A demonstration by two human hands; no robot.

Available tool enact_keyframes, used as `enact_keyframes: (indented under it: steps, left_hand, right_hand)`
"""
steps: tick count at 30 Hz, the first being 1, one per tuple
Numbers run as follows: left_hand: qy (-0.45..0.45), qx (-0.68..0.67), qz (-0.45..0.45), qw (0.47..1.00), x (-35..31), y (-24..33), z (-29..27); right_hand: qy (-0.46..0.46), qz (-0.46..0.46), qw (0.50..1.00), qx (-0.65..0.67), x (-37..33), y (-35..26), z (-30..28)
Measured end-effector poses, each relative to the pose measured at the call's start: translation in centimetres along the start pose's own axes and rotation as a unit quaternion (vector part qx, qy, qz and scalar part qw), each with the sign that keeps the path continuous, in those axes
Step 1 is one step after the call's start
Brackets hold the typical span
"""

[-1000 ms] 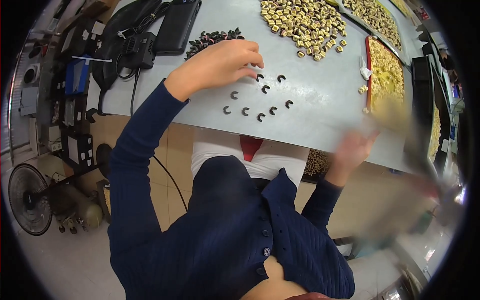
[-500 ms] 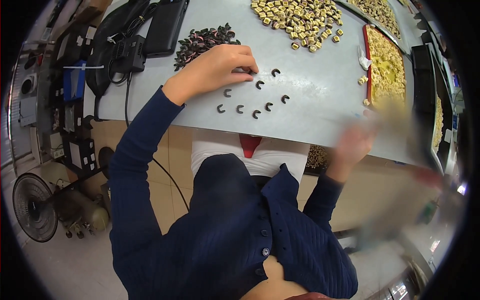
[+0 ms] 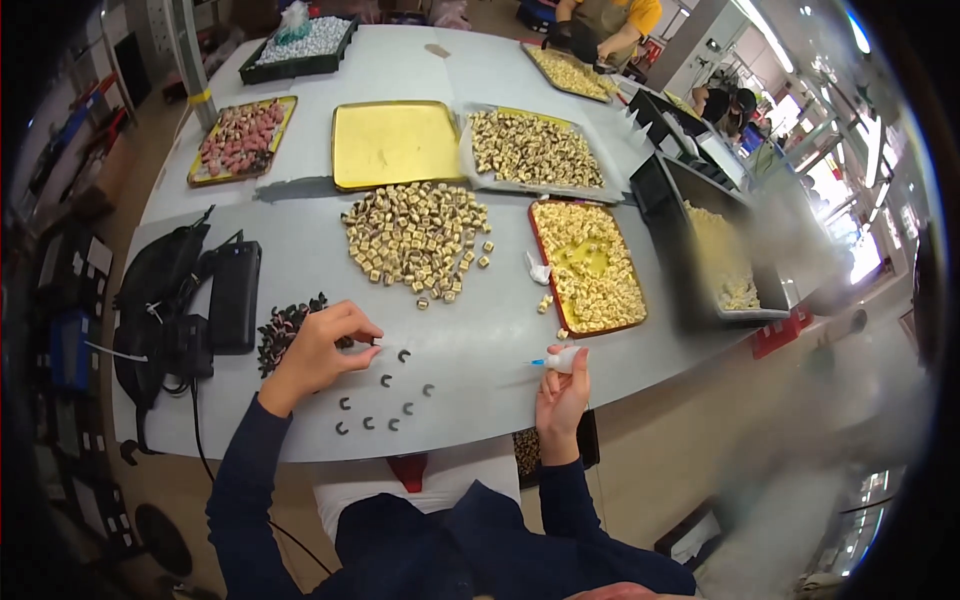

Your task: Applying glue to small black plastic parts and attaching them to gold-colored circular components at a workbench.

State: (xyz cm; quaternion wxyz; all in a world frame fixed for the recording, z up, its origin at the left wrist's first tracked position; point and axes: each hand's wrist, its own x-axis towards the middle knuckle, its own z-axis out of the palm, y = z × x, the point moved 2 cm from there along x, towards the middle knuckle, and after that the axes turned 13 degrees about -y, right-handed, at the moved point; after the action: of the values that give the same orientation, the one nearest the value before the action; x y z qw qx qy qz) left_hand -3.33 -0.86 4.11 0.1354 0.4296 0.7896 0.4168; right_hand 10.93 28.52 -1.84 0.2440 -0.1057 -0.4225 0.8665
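My left hand (image 3: 322,350) is closed in a pinch at thumb and forefinger, with a small dark piece (image 3: 376,342) at the fingertips. It hovers beside a heap of dark and pink curved pieces (image 3: 277,334), partly covering it. In front of it several black C-shaped pieces (image 3: 386,381) lie spread on the grey table (image 3: 480,390). My right hand (image 3: 562,400) grips a small white bottle (image 3: 566,359) with a thin blue needle tip (image 3: 538,362) pointing left, above the table's front edge.
Beyond my hands lies a pile of small yellow-and-brown cubes (image 3: 415,240). A red-rimmed tray (image 3: 642,300) of pale pieces stands right of it, near a black bin (image 3: 665,200). Left are a black power adapter (image 3: 234,300) and cables. Another person's arms (image 3: 620,40) work at the far end.
The view has tilted up, so more of the table's far side shows. My right hand and its bottle, blurred before, are now clear. The left hand stays pinched near the C-shaped pieces.
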Motion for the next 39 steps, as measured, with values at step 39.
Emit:
enact_keyframes:
  steps: [39]
  left_hand:
    - [0.020, -0.564, -0.011, 0.826, -0.3, -1.8, 1.2]
  right_hand:
    - [-0.352, 0.029, 0.929, -0.108, 5.0, 3.1, 15.6]
